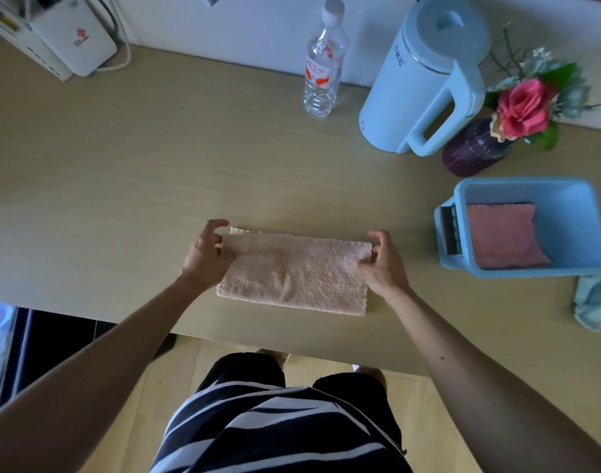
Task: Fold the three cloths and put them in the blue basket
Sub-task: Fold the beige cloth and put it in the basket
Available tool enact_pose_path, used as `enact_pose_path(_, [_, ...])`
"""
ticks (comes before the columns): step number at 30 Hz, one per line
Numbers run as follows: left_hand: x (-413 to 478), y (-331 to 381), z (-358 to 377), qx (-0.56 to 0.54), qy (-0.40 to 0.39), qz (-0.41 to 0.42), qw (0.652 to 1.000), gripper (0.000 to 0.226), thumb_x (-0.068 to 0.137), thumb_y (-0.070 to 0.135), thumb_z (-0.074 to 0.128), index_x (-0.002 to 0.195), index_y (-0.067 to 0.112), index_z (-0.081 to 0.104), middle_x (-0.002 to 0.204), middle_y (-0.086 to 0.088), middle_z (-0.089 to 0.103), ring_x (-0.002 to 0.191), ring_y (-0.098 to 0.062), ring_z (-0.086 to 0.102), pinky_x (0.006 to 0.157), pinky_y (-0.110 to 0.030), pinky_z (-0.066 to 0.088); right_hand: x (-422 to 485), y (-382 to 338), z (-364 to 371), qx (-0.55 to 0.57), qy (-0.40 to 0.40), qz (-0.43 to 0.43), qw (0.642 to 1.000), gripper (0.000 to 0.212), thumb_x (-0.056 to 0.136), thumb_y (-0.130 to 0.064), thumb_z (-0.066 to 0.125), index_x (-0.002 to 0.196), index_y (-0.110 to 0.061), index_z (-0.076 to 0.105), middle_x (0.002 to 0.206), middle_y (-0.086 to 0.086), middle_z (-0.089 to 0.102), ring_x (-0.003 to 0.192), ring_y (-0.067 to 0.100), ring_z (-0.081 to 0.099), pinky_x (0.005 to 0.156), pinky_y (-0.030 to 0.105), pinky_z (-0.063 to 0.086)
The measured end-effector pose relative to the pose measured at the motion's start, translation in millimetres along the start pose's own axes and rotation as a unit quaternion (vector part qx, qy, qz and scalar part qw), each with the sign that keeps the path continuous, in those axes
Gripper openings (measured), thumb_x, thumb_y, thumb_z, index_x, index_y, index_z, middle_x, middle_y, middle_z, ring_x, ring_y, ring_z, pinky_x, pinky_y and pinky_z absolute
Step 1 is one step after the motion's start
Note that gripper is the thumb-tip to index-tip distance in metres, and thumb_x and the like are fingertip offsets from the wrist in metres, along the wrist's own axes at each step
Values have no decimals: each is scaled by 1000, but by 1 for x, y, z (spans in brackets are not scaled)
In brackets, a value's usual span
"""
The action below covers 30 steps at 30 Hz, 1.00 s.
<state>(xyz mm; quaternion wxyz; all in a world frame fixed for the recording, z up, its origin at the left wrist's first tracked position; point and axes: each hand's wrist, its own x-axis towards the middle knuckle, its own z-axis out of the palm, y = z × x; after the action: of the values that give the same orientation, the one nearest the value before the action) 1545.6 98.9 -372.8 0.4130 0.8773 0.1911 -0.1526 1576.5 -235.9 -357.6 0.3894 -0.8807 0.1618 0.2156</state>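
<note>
A beige cloth lies folded in half as a long rectangle near the table's front edge. My left hand rests at its left end, fingers pinching the far left corner. My right hand pinches the far right corner. The blue basket stands to the right, and a folded pink cloth lies flat inside it. A light blue cloth sits crumpled at the right edge, just in front of the basket.
At the back stand a clear water bottle, a pale blue kettle and a purple vase with a pink flower. A white device sits at the back left. The table's front edge runs just below the beige cloth.
</note>
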Motion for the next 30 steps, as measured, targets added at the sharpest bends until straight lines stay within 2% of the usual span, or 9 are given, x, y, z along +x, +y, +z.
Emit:
enact_pose_path(3, [-8,-3,0,-12,-10,-28,999,68,86,23,75,142,20,37,108,-8,67,85,-30,68,64,-35,53,-1,-1,1,-4,2,10,1000,60,87,3,58,141,-18,41,101,11,60,65,16,58,52,30,53])
enact_pose_path(8, [-26,-13,7,38,-49,9,998,88,77,7,79,148,23,28,113,-13,61,85,-31,66,71,-46,59,-1,0,4,-16,6,6,1000,63,87,5,56,144,-16,39,92,7,56,61,12,52,41,14,41])
enact_pose_path(12, [-29,-21,4,79,-23,39,996,85,76,7,76,147,22,32,110,-9,58,77,-24,65,64,-37,53,-2,0,4,-21,-6,10,1000,65,88,6,55,146,-17,35,103,6,55,60,10,54,40,14,44])
enact_pose_path(15, [-36,-16,6,210,45,124,969,75,74,13,74,141,17,41,117,-13,50,100,-28,54,73,-46,57,-9,-2,9,-77,40,-49,995,68,85,3,60,147,-13,35,110,7,53,83,18,58,73,30,58])
enact_pose_path(18, [-47,7,25,262,64,231,935,56,85,21,66,137,15,49,136,-16,48,120,-30,48,91,-49,53,-20,-5,22,-225,123,-181,949,72,80,-10,71,144,-9,39,127,11,52,115,27,52,97,38,47])
enact_pose_path(21, [-51,7,58,282,-5,247,927,68,94,44,55,153,16,34,162,-18,26,150,-35,23,119,-54,28,-34,-12,46,-261,42,-255,930,82,87,-29,69,154,-13,25,157,12,35,146,28,31,118,44,31])
enact_pose_path(23, [-49,-4,75,304,-31,223,926,88,90,61,49,159,15,19,168,-16,7,155,-36,3,123,-58,16,-38,0,60,-303,-33,-254,918,92,91,-46,62,159,-17,9,168,10,7,155,28,7,124,48,13])
enact_pose_path(25, [-47,-13,80,338,-47,185,922,104,84,76,42,161,17,3,169,-13,-5,155,-35,-8,123,-61,9,-40,21,66,-354,-59,-227,905,97,90,-58,55,160,-18,0,168,8,-11,155,30,-6,124,53,8])
enact_pose_path(30, [-39,-18,72,375,-45,167,911,115,75,92,26,161,19,-2,169,-10,-8,155,-33,-11,121,-64,0,-43,56,48,-418,-25,-208,884,93,90,-70,38,160,-20,2,167,9,-13,154,33,-8,121,58,6])
